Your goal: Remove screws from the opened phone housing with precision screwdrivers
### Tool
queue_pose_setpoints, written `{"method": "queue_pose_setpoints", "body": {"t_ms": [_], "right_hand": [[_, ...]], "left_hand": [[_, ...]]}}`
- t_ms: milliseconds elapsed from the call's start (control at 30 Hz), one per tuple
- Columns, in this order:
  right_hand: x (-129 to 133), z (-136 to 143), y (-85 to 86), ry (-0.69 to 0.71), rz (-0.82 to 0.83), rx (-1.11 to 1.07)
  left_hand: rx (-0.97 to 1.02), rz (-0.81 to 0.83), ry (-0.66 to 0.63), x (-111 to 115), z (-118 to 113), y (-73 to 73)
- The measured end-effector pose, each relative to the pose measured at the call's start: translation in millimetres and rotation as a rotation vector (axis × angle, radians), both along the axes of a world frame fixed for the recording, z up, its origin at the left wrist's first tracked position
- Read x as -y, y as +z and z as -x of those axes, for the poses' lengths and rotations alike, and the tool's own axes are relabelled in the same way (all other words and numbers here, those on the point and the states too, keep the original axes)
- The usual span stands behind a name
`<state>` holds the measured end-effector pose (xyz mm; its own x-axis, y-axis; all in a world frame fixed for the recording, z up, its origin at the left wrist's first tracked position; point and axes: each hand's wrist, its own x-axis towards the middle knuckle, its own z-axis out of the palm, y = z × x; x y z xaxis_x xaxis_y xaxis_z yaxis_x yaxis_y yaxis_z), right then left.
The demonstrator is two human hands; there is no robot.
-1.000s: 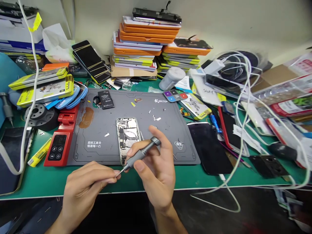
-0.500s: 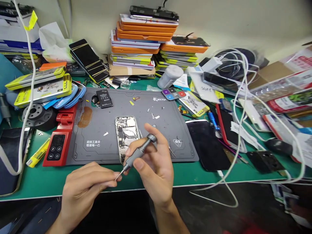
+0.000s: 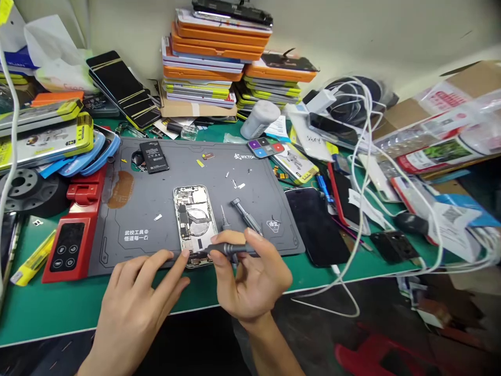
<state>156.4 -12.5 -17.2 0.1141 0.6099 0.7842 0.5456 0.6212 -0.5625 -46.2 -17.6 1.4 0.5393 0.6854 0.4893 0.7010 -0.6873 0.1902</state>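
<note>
An opened phone (image 3: 197, 216), its inner parts showing, lies on the grey repair mat (image 3: 129, 209). With its fingers stretched out, my left hand (image 3: 136, 297) reaches the phone's lower left edge, fingertips resting there. My right hand (image 3: 252, 282) grips a dark-handled screwdriver (image 3: 229, 249) held almost level, its tip pointing left over the phone's lower end. Whether the tip touches a part is too small to tell. Beside the phone lie a grey screwdriver (image 3: 246, 215) and a second thin-tipped screwdriver (image 3: 224, 216), partly hidden by my right hand.
A loose battery (image 3: 154, 156) and small parts lie on the mat. A red device (image 3: 70, 245) borders its left side, a dark phone (image 3: 316, 224) its right. Boxes (image 3: 219, 47) are stacked behind. White cables (image 3: 366, 130) trail over the right side of the bench.
Both hands have moved from in front of the mat up to the phone's lower end. My left fingers have left the screwdriver tip and spread. The screwdriver has swung nearly level. The view has shifted right.
</note>
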Motion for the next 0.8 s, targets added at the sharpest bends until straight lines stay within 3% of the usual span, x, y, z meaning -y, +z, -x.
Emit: {"method": "queue_pose_setpoints", "body": {"t_ms": [467,667,800], "right_hand": [[1,2,-3.2,0.006,0.067,0.060],[0,1,-0.5,-0.045,0.031,0.197],[0,-2,4.2,-0.101,-0.086,0.277]], "left_hand": [[-0.026,-0.013,0.021,3,-4,-5.1],[-0.011,0.000,0.005,5,-2,-10.1],[-0.019,0.018,0.009,8,0,-11.9]]}}
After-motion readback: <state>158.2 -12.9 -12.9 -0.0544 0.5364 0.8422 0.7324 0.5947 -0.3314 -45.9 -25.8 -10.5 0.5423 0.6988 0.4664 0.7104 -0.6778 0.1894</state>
